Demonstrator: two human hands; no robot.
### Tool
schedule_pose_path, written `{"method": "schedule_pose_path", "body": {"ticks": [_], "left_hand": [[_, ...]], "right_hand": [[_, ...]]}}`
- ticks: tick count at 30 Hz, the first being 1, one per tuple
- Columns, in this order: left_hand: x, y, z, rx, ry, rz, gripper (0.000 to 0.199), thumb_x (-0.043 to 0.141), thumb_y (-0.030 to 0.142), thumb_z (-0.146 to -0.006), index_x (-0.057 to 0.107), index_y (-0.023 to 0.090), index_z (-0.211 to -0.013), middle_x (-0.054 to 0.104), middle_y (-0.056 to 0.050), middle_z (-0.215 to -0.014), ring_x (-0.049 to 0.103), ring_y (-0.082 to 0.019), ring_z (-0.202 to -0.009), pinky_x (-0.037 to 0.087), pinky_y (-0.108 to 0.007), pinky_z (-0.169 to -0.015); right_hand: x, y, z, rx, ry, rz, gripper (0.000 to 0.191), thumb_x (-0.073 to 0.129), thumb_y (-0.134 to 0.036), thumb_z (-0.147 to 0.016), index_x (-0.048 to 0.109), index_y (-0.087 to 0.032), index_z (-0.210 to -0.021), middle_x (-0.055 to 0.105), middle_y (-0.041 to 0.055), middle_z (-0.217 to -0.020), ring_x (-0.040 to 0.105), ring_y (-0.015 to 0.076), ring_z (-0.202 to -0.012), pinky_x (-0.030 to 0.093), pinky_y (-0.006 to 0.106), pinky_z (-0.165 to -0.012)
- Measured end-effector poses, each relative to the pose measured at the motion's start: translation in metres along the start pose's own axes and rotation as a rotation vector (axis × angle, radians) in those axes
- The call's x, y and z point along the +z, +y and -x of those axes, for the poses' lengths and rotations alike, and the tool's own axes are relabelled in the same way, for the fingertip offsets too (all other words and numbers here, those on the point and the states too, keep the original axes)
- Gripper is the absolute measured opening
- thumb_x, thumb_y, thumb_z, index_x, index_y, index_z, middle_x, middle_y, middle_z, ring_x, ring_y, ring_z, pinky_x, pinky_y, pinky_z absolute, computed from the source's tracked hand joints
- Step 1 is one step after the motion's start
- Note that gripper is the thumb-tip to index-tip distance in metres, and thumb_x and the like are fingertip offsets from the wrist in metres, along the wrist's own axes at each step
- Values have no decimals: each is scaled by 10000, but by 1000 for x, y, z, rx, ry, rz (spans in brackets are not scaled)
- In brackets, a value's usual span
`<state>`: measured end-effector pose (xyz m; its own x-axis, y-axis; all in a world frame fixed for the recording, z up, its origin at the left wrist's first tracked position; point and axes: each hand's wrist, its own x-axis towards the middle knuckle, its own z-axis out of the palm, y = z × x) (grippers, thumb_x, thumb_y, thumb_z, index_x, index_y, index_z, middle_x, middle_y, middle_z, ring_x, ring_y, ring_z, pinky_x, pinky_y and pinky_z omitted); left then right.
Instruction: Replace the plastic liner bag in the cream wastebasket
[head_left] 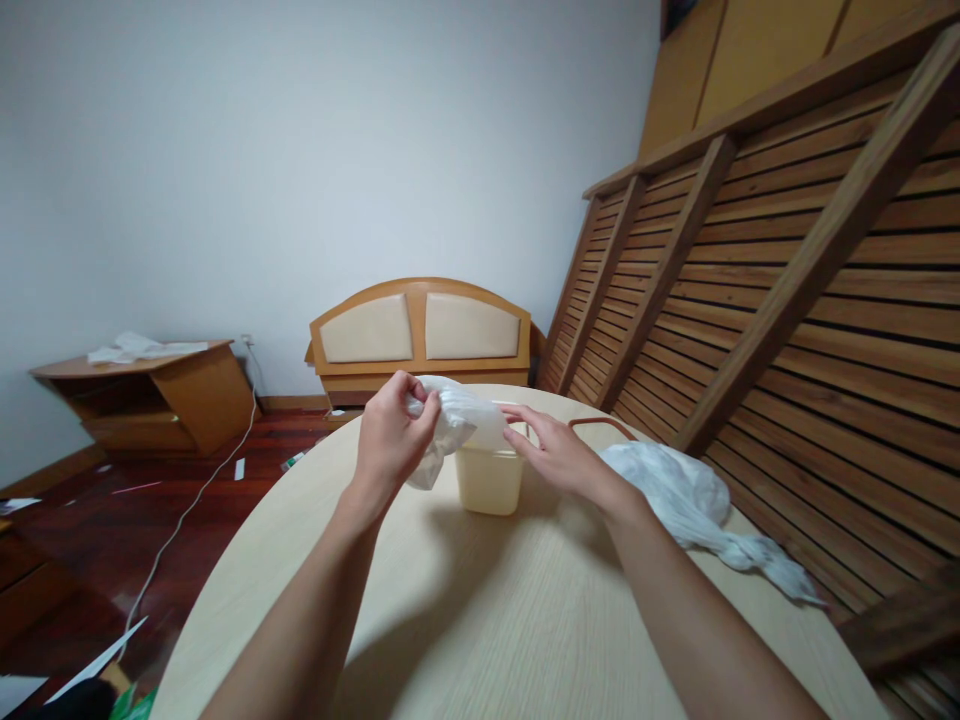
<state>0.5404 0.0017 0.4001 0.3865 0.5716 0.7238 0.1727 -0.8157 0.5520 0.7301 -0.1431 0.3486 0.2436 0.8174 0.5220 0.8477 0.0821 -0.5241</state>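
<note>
A small cream-coloured bin stands upright on the round light wood table. Over its rim, on the left side, a thin white plastic bag is stretched and bunched. My left hand is closed on the gathered part of that bag, left of the bin. At the bin's right rim is my right hand, its fingers apart and touching the bag's edge; whether it grips the plastic is hard to tell.
A knotted white plastic bag lies on the table's right side, beside a brown curved handle. Wooden slatted panels lean at the right. Behind the table is a headboard; a low cabinet stands left.
</note>
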Motion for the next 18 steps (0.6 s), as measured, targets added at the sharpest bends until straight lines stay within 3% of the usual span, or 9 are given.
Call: {"method": "schedule_pose_path", "body": {"ticks": [3, 6, 10, 14, 18], "left_hand": [[5, -2, 2, -1, -120, 17, 139, 599, 341, -833, 547, 213, -852, 633, 19, -791, 554, -150, -653, 403, -254, -646], [13, -3, 4, -30, -259, 65, 141, 568, 311, -832, 611, 189, -888, 691, -28, -853, 615, -186, -736, 450, -285, -693], [17, 5, 9, -128, -472, 255, 285, 571, 386, -854, 701, 153, -954, 745, -94, -1003, 672, -244, -923, 496, -331, -832], [11, 15, 14, -297, -694, 562, 482, 522, 549, -892, 739, 160, -1074, 756, -97, -1085, 684, -269, -1004, 517, -350, -871], [10, 12, 16, -361, -678, 673, 482, 595, 512, -846, 739, 155, -1135, 744, -110, -1154, 671, -288, -1071, 519, -363, -895]], "right_hand": [[15, 17, -4, 32, 52, 45, 301, 504, -337, -975, 692, -248, -1194, 606, 110, -1387, 465, 276, -1382, 330, 519, -1160], [28, 35, -9, 155, 119, -23, 370, 553, -277, -919, 655, -219, -1270, 457, 127, -1534, 341, 279, -1469, 251, 516, -1208], [31, 48, -13, 272, 150, -146, 475, 504, -170, -874, 590, -172, -1342, 543, 150, -1457, 474, 257, -1382, 325, 483, -1177], [23, 49, -14, 254, 130, -172, 350, 475, -194, -903, 695, -152, -1172, 651, 153, -1322, 583, 264, -1266, 398, 469, -1123], [9, 36, -12, 220, 96, -227, 327, 447, -329, -981, 727, -203, -1095, 713, 104, -1228, 633, 254, -1196, 435, 457, -1088]]}}
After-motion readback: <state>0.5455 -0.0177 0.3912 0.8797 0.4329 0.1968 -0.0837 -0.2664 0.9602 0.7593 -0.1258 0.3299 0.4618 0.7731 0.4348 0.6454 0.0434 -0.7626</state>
